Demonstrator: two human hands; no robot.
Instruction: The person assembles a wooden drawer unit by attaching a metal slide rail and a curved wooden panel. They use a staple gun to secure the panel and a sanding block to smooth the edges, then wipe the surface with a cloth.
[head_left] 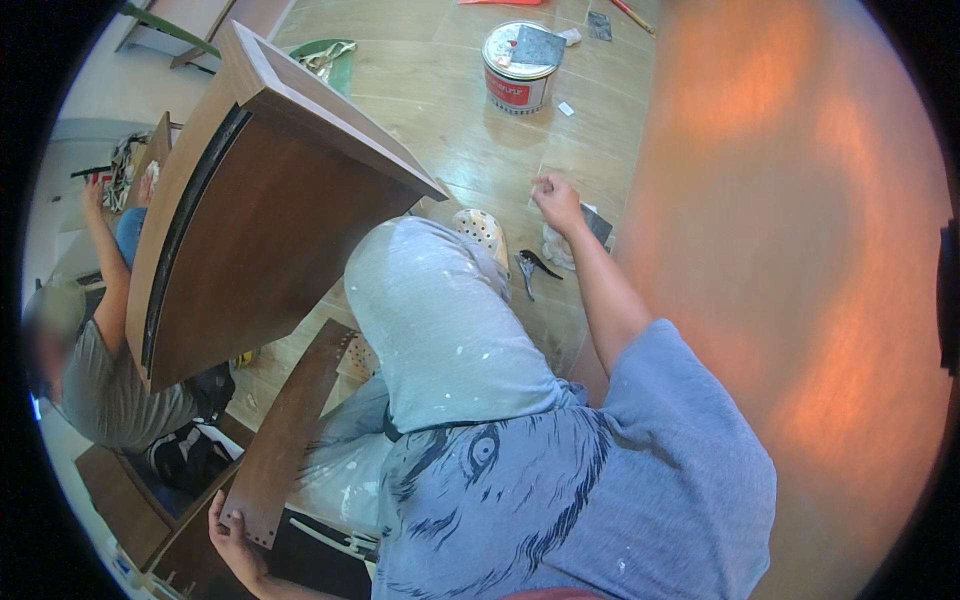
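My left hand [236, 545] grips the lower end of a long brown strip of board [285, 430], thumb on its face, fingers at the edge. The strip has small holes at its ends and leans beside my left leg. Over the floor at right, my right hand [557, 202] is closed, its fingers curled in; what they hold, if anything, is hidden. Close to it lie a crumpled pale plastic bag [557, 248] and a dark flat plate [597, 224]. Hand pliers [530, 270] with dark handles rest below. A large brown wooden piece [270, 225] with a black curved edge stands at upper left.
A round tin [515, 82] with a grey plate [538, 46] on its lid stands on the tiled floor ahead. A wide glossy brown panel [790, 300] fills the right side. At far left sits another person [130, 385] with an arm raised. A green tray [335, 68] lies behind the wooden piece.
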